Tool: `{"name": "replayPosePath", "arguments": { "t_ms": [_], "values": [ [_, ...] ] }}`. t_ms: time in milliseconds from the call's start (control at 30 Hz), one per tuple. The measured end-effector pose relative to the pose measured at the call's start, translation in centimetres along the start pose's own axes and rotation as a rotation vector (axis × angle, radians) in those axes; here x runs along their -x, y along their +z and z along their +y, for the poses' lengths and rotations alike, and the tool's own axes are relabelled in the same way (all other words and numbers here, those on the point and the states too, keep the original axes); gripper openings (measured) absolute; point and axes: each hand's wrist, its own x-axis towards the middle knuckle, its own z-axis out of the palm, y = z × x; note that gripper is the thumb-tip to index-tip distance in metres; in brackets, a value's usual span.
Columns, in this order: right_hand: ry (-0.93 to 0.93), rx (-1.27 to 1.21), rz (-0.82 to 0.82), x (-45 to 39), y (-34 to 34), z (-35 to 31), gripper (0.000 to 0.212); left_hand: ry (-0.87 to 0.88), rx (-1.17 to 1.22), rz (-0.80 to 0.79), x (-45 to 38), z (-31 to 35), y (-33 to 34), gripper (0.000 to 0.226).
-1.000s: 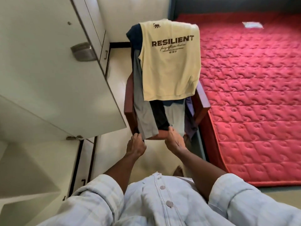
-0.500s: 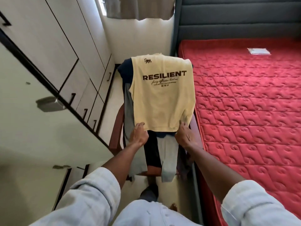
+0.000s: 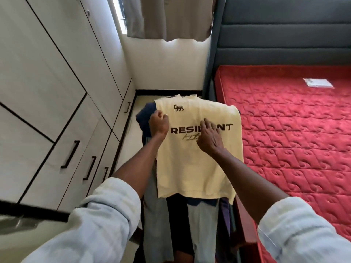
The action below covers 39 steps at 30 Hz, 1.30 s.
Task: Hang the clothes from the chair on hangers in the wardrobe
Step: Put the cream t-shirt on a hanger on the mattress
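A pale yellow T-shirt [image 3: 191,168] printed "RESILIENT" hangs on top of the pile draped over the chair back. Beneath it lie a navy garment [image 3: 143,118], grey clothes [image 3: 152,215] and a purple piece [image 3: 226,211]. Only a strip of the red-brown wooden chair [image 3: 245,226] shows at the lower right. My left hand [image 3: 159,123] grips the shirt's left edge near the top with curled fingers. My right hand [image 3: 209,138] rests on the shirt over the print, fingers stretched forward. No hanger is in view.
The white wardrobe [image 3: 57,76] with black handles runs along the left, and one open door [image 3: 17,223] juts in at the lower left. A bed with a red mattress [image 3: 294,133] and a white paper [image 3: 318,82] stands right of the chair. A curtain [image 3: 169,18] hangs behind.
Both hands have risen from the shirt's bottom hem to its upper part. The left now holds the shirt's left edge, and the view has tilted up.
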Motion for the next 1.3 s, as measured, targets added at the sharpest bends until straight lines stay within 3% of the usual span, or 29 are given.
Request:
{"name": "replayPosePath", "arguments": {
  "t_ms": [133, 267, 367, 433, 533, 633, 700, 800, 967, 1033, 1133, 1200, 1233, 1300],
  "values": [
    [-0.06, 0.066, -0.02, -4.8, -0.2, -0.4, 0.083, -0.125, 0.074, 0.035, -6.1, 1.7, 0.8, 0.036],
    [-0.046, 0.109, -0.164, -6.3, 1.1, 0.3, 0.088, -0.328, 0.041, -0.006, -10.0, 2.2, 1.4, 0.024],
    [-0.03, 0.101, -0.158, -6.6, 1.9, 0.2, 0.088, -0.441, 0.133, -0.071, -12.6, 2.8, 1.9, 0.009],
    [-0.019, 0.088, -0.139, -6.5, 2.2, 0.1, 0.086, -0.514, 0.203, -0.15, -13.5, 3.2, 2.2, 0.017],
    [-0.018, 0.092, -0.127, -6.5, 2.3, 0.1, 0.086, -0.485, 0.18, -0.107, -14.5, 3.6, 2.7, 0.017],
    [-0.019, 0.104, -0.13, -6.5, 2.3, 0.2, 0.087, -0.337, 0.141, 0.067, -14.9, 3.6, 2.6, 0.02],
    [-0.019, 0.106, -0.126, -6.5, 2.4, 0.1, 0.086, -0.256, 0.118, 0.083, -15.1, 3.3, 2.8, 0.027],
    [-0.019, 0.106, -0.135, -6.7, 2.3, 0.1, 0.087, -0.324, 0.036, -0.001, -15.0, 3.3, 3.1, 0.005],
    [-0.012, 0.093, -0.194, -6.7, 2.2, 0.1, 0.09, -0.405, -0.081, -0.146, -15.6, 2.6, 3.0, 0.019],
    [-0.01, 0.088, -0.228, -6.9, 2.1, 0.1, 0.093, -0.394, 0.03, -0.155, -15.3, 2.5, 2.9, 0.022],
    [-0.013, 0.085, -0.246, -7.1, 1.6, 0.4, 0.096, -0.31, 0.386, -0.18, -14.1, 3.0, 2.7, 0.011],
    [-0.021, 0.075, -0.243, -6.9, 1.3, 0.4, 0.096, -0.353, 0.65, -0.319, -12.8, 3.0, 2.6, 0.018],
    [-0.027, 0.068, -0.238, -6.7, 1.2, 0.4, 0.095, -0.383, 0.682, -0.397, -12.3, 3.0, 2.6, 0.029],
    [-0.038, 0.05, -0.222, -6.4, 0.9, 0.4, 0.093, -0.385, 0.511, -0.522, -11.4, 3.3, 3.1, 0.041]
  ]
}}
